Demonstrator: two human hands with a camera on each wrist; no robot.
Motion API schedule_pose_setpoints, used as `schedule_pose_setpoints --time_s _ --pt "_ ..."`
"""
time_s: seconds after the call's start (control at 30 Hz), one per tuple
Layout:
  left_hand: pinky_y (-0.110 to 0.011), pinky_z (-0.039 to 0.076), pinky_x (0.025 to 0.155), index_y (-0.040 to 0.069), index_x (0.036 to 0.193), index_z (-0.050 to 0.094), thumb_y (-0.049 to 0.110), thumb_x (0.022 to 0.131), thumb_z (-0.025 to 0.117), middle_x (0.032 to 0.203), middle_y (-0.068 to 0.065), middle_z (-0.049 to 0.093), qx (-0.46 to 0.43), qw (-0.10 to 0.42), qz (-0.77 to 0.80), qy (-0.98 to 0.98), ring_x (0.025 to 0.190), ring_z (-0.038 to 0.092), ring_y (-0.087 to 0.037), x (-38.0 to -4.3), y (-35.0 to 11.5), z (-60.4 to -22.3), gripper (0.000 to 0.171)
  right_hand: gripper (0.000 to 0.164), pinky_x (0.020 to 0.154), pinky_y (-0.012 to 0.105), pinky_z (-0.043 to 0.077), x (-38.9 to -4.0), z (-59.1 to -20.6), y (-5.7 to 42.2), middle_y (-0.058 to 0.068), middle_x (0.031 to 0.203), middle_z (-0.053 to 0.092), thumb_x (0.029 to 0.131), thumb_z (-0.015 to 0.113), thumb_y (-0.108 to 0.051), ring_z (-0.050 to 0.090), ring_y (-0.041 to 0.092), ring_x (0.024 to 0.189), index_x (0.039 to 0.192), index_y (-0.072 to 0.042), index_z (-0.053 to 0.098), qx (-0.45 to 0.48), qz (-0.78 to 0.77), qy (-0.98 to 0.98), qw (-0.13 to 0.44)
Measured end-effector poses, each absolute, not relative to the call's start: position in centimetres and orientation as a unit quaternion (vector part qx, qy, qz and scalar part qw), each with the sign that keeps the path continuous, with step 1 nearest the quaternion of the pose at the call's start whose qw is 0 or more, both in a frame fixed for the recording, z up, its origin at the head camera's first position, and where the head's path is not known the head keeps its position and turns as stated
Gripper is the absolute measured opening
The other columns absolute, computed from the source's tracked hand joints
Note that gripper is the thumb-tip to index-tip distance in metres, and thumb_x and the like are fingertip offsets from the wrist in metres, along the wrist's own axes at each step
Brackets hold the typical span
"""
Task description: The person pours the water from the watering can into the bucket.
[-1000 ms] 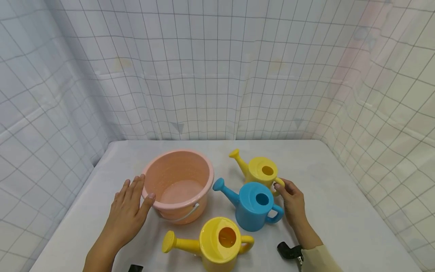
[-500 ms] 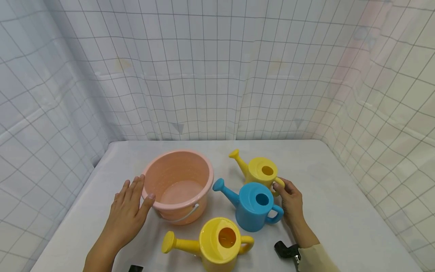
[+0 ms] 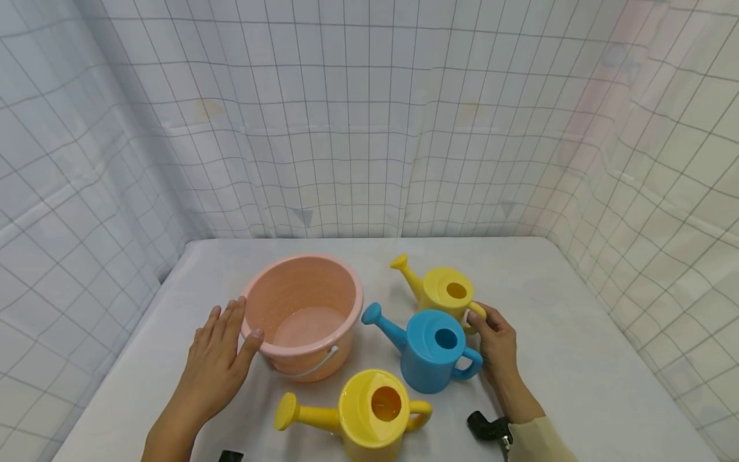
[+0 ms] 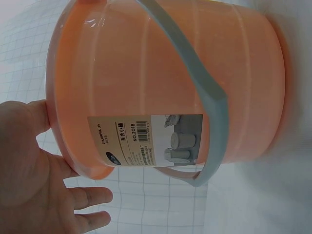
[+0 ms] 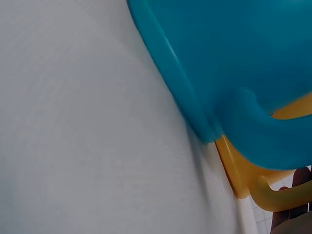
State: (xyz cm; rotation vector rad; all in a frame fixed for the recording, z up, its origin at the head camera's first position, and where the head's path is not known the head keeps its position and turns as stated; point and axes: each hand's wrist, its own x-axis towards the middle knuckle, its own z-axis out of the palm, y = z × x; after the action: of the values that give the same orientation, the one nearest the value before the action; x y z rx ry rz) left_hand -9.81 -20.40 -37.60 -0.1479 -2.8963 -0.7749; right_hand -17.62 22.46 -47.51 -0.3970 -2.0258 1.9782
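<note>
At the left, my left hand (image 3: pixel 216 359) lies along the side of a pink bucket (image 3: pixel 314 366), its fairly straight fingertips touching the rim. In the left wrist view, the bucket (image 4: pixel 146 73) has a paper label (image 4: pixel 146 141) and a grey handle (image 4: pixel 214 102). My right hand (image 3: pixel 498 343) holds the handle of the far yellow watering can (image 3: pixel 444 289) between thumb and fingers. Just in front of that can stands a blue watering can (image 3: pixel 430 359), which fills much of the right wrist view. A larger yellow watering can (image 3: pixel 369 423), with liquid inside, stands nearest.
The white tabletop (image 3: pixel 577 359) is enclosed by white grid-patterned curtains (image 3: pixel 369 128) at the back and both sides. All three spouts point left. A black device (image 3: pixel 489 427) is at the right wrist, and another dark piece (image 3: pixel 231 456) shows near the left forearm.
The far yellow watering can has shifted very slightly right with my right hand, which keeps its hold on the handle. My left hand, the bucket and the other cans have stayed put.
</note>
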Motion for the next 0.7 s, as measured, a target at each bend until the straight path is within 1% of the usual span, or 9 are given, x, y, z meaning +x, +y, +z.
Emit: schedule_pose_setpoints --time_s 0.13,0.43,0.7 --pt "-0.07 0.0 0.108 0.014 0.153 0.004 0.047 0.101 0.032 0.157 -0.024 0.013 -0.05 0.067 -0.257 -0.963 0.146 -0.002 -0.043 -9.85 -20.41 -37.54 0.068 0.039 0.088 0.012 0.045 -17.5 -47.51 22.64 -0.008 0.106 0.062 0.089 0.065 -0.031 0.053 0.013 0.103 0.119 -0.006 0.062 -0.137 0.693 -0.693 0.144" --pt "-0.071 0.003 0.107 0.013 0.153 0.004 0.047 0.101 0.031 0.156 -0.025 0.013 -0.049 0.064 -0.254 -0.964 0.145 -0.002 -0.044 -9.79 -20.4 -37.51 0.068 0.036 0.086 0.017 0.049 -17.46 -47.63 23.09 -0.003 0.103 0.063 0.089 0.066 -0.022 0.053 0.016 0.099 0.115 0.001 0.062 -0.115 0.743 -0.639 0.162" --pt "-0.072 0.003 0.107 0.013 0.153 0.005 0.047 0.101 0.032 0.156 -0.025 0.014 -0.048 0.067 -0.254 -0.964 0.145 -0.002 -0.044 -9.83 -20.39 -37.59 0.068 0.035 0.083 0.02 0.051 -17.2 -47.49 23.15 -0.001 0.101 0.062 0.089 0.065 -0.019 0.054 0.016 0.092 0.117 0.003 0.06 -0.102 0.763 -0.616 0.17"
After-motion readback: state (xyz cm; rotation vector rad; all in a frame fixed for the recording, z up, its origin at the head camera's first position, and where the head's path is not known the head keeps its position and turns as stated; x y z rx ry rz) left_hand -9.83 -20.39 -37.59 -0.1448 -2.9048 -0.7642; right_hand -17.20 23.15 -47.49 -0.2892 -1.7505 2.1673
